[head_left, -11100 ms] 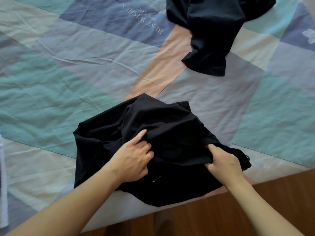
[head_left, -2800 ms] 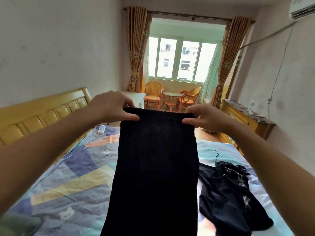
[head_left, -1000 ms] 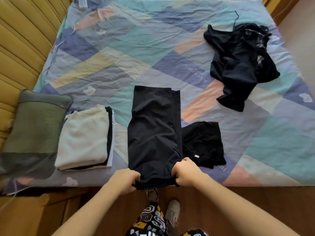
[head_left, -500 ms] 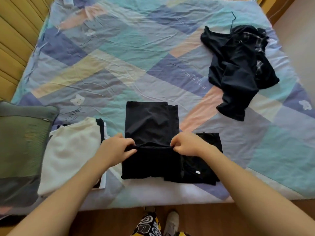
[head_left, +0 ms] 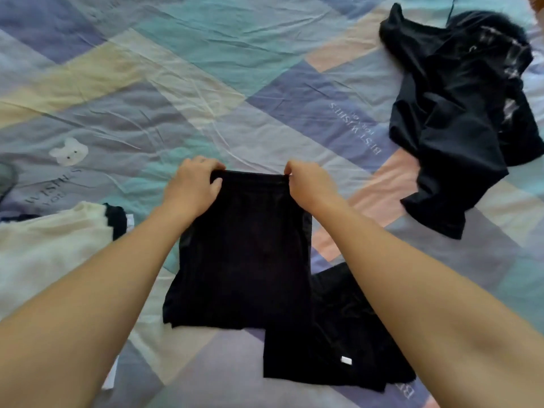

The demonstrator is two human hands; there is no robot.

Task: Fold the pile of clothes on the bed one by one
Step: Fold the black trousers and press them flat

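Note:
A black garment (head_left: 244,248) lies folded in half on the patchwork bed sheet (head_left: 182,92), in the middle of the head view. My left hand (head_left: 192,187) grips its far left corner and my right hand (head_left: 309,184) pinches its far right corner, both at the far edge of the fold. A smaller folded black garment (head_left: 332,340) with a white tag lies at its near right, partly under my right forearm. The unfolded pile of black clothes (head_left: 459,113) is heaped at the far right.
A stack of folded clothes with a cream garment (head_left: 50,248) on top sits at the left. A dark grey-green edge (head_left: 6,178) shows at the far left.
Both hands have carried the near edge of the black garment away from me and laid it on the far edge, halving its length. The camera has moved closer to the bed.

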